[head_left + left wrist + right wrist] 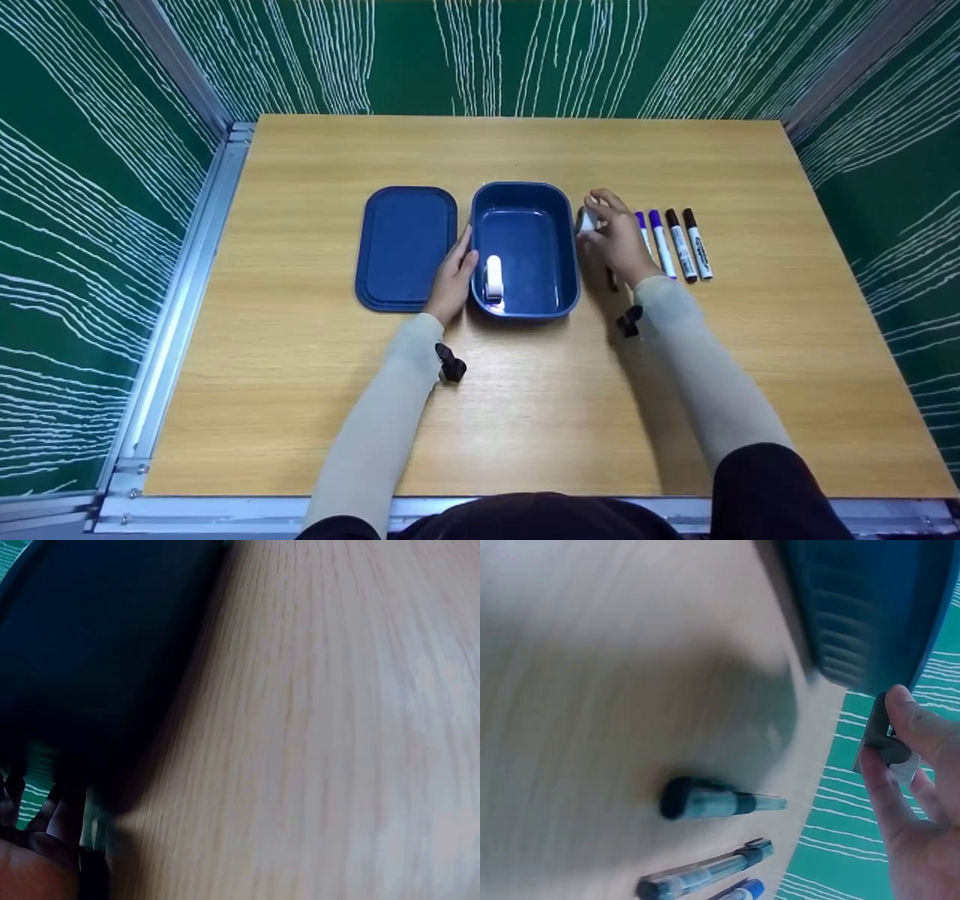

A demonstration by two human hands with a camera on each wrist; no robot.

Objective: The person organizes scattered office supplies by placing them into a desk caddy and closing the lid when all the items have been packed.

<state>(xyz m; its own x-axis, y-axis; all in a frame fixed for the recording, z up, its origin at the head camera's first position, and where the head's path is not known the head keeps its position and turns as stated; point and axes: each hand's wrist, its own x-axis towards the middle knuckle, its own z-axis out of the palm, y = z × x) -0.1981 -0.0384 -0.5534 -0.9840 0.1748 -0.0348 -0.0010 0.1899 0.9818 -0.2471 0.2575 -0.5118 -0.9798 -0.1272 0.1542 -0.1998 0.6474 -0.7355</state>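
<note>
A deep blue plastic box [525, 259] stands uncovered on the table, with a small white object [493, 277] lying inside at its near left. My left hand [451, 281] rests against the outside of the box's left wall, fingers extended. Beside the right wall, my right hand [616, 234] pinches a small white and dark grey object [881, 727] between thumb and fingers. A round dark part shows on that object in the right wrist view; its exact kind is unclear. The left wrist view is dark around the fingers [67, 814] and the box wall.
A blue lid [409, 247] lies flat left of the box. Right of my right hand, several markers lie in a row, including a purple-capped marker [663, 244] and a black-capped marker [697, 244]. A dark-ended pen [712, 799] lies partly under the right hand. Green panels [510, 60] border the table.
</note>
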